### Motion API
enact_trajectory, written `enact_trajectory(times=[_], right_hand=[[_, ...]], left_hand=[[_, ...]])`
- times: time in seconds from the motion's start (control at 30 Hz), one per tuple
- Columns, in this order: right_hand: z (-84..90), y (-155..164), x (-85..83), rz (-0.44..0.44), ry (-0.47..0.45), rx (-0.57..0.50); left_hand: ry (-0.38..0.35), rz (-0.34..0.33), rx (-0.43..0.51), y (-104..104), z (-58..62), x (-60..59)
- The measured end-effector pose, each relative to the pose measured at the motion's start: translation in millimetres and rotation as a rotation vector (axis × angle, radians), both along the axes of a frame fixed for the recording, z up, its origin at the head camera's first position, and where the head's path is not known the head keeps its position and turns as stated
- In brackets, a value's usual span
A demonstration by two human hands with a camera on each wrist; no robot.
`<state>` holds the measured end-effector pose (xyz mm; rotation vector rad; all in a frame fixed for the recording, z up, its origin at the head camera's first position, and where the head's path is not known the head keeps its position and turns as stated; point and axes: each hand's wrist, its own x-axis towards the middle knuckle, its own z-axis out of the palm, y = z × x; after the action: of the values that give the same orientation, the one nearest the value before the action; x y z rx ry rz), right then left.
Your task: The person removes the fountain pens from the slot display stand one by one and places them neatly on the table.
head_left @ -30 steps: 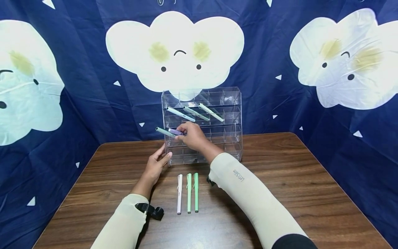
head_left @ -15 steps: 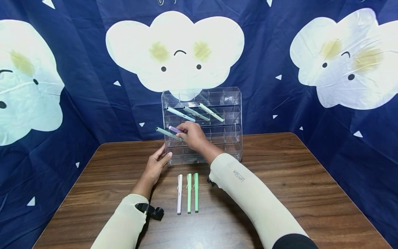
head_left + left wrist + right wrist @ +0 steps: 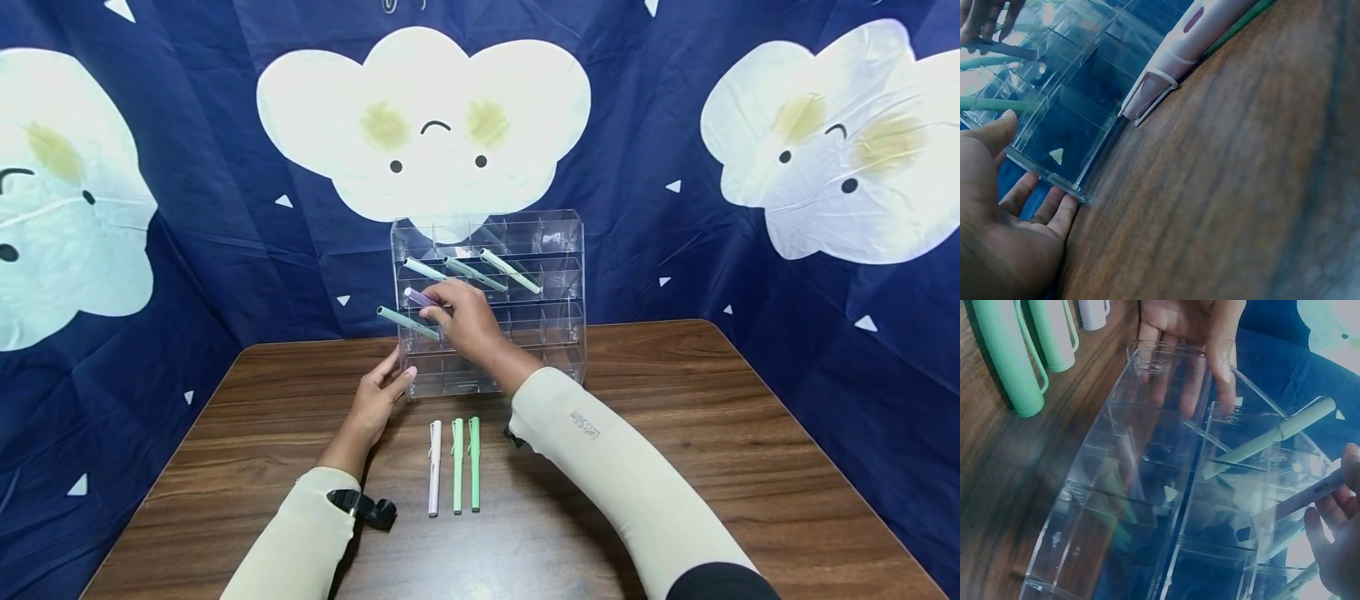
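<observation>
R hand [image 3: 468, 320] pinches purple pen [image 3: 419, 297], btm end hidden in head view.

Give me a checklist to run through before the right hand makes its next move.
1. Purple pen secure in the right hand: ok, pinched between thumb and fingers.
2. Left hand at the rack: ok, touching its left side.
3. Rack upright on the table: ok.
4. Teal pen in the rack: ok, leaning left, third tier down.
5. Purple pen's lower end fully in a slot: cannot tell; clear walls overlap it.
6. Right hand free for another pen: not ok, it holds the purple one.
</observation>
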<state>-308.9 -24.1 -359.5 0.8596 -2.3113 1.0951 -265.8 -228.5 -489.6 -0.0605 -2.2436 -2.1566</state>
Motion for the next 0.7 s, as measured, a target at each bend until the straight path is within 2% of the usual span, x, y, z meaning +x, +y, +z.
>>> enact_trajectory(times=[0.17,0.37,0.6,0.7], right_hand=[[8.1,1.8,7.3,0.050,0.085,-0.082],[16.0,6.0,22.1,0.085,0.117,-0.123],[14.5,18.8,42.1,0.145,0.165,-0.205],[10.5,27.7,49.7,0.172,0.156,-0.244]], left_hand=[[0.008,0.001,0.011,0.2,-0.2,-0.6],[0.008,0.009,0.001,0.0,0.2,0.2],[-0.004,0.010,-0.003,0.0,0.2,0.4],[-0.001,0.007,-0.006,0.1,0.6,0.6]])
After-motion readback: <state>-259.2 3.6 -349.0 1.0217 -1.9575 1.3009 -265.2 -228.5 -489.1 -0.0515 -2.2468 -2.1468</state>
